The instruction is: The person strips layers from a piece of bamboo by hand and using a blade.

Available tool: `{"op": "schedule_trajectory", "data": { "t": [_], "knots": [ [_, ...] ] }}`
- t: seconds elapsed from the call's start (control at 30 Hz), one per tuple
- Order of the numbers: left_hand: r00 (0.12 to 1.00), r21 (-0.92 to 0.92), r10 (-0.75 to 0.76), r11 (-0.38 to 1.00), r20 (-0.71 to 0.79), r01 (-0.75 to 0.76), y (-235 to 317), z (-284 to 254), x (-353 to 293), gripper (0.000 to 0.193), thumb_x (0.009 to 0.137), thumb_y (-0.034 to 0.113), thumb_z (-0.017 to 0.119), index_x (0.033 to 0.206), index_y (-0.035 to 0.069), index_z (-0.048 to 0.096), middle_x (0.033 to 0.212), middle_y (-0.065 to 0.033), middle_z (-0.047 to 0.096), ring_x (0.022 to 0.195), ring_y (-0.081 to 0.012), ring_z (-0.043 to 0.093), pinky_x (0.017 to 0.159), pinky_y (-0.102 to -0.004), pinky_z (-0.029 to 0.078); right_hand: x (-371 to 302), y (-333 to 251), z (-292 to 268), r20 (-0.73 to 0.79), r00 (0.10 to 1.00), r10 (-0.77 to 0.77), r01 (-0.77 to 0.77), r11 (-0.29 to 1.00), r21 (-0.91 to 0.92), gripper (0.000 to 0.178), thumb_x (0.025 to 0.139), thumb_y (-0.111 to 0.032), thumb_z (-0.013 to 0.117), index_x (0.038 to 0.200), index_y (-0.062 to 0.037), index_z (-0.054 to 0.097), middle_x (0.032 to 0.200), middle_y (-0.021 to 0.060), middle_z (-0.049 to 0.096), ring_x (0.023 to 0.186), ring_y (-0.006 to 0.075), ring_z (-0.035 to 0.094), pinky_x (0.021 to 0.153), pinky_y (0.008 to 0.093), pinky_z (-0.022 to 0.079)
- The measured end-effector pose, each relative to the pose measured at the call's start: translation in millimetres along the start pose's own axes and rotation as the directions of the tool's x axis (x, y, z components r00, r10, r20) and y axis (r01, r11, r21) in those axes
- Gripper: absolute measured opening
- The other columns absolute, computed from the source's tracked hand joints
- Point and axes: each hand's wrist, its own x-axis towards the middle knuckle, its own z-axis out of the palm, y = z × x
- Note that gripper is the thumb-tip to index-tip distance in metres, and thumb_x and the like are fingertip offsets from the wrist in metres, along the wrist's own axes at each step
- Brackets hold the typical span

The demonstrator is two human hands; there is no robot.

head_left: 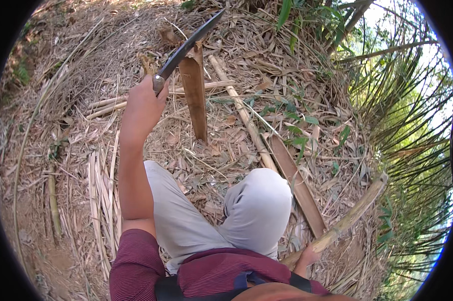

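Observation:
My left hand (pixel 145 103), its arm stretched forward, is closed around the handle of a machete (pixel 181 55). The dark blade slants up to the right. Its middle crosses in view over the broken top of a brown split piece of bamboo (pixel 193 90); whether they touch I cannot tell. Low on the right, beside my hip, my right hand (pixel 307 258) is closed on a bamboo pole (pixel 354 208). Part of that hand and the pole's near end are hidden by my body.
A bamboo trough-like half (pixel 298 183) lies right of my bent knee, beside a thin pale pole (pixel 244 115). Several pale strips (pixel 103 200) lie left of my arm. Dry leaves cover the ground; bamboo stems (pixel 412 125) rise at the right.

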Motion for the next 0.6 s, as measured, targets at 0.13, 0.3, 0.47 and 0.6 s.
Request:
{"op": "schedule_trajectory", "data": {
  "t": [0.13,0.3,0.47,0.6],
  "knots": [
    [0.997,-0.048,-0.066,0.997,0.047,0.068,-5.7,-0.2,-2.7,0.031,0.098,0.029,0.064,0.095,-0.002,0.059,0.079,-0.0237,0.066,0.076,-0.0450,0.065,0.068,-0.0504,0.050,16.3,-83.9,-16.2,0.041,0.868,-0.495,0.482,0.859,0.172,0.083,0.071,-0.015,0.083,0.140,0.0086,0.045,0.132,0.0248,0.059,0.121,0.0366,0.059,0.104,0.0417,0.045],
    [0.998,-0.097,0.001,0.995,0.055,0.004,-2.6,-3.3,-0.4,0.029,0.098,0.027,0.064,0.096,-0.002,0.059,0.079,-0.0223,0.065,0.075,-0.0399,0.062,0.069,-0.0479,0.049,-41.2,-262.1,-46.9,0.051,0.538,-0.841,0.723,0.492,0.485,0.089,0.069,-0.010,0.080,0.149,0.0004,0.041,0.137,0.0247,0.055,0.124,0.0379,0.057,0.107,0.0448,0.043],
    [0.998,-0.080,0.021,0.997,0.053,-0.017,-17.4,-8.3,10.3,0.027,0.096,0.024,0.064,0.095,-0.002,0.059,0.076,-0.0199,0.063,0.068,-0.0358,0.061,0.067,-0.0449,0.048,-75.5,-417.1,-68.9,-0.375,0.296,-0.878,0.756,-0.024,0.654,0.096,0.077,-0.013,0.085,0.152,0.0035,0.028,0.129,0.0220,0.057,0.122,0.0330,0.058,0.109,0.0433,0.043],
    [0.999,-0.039,0.011,0.999,0.035,-0.009,-34.7,-16.5,14.9,0.023,0.095,0.021,0.062,0.098,-0.002,0.060,0.079,-0.0220,0.065,0.073,-0.0387,0.064,0.070,-0.0464,0.050,-112.0,-498.2,-93.7,-0.271,0.355,-0.895,0.535,-0.043,0.844,0.085,0.077,-0.013,0.087,0.144,0.0029,0.037,0.116,0.0178,0.063,0.113,0.0294,0.062,0.104,0.0428,0.048]
  ]
}}
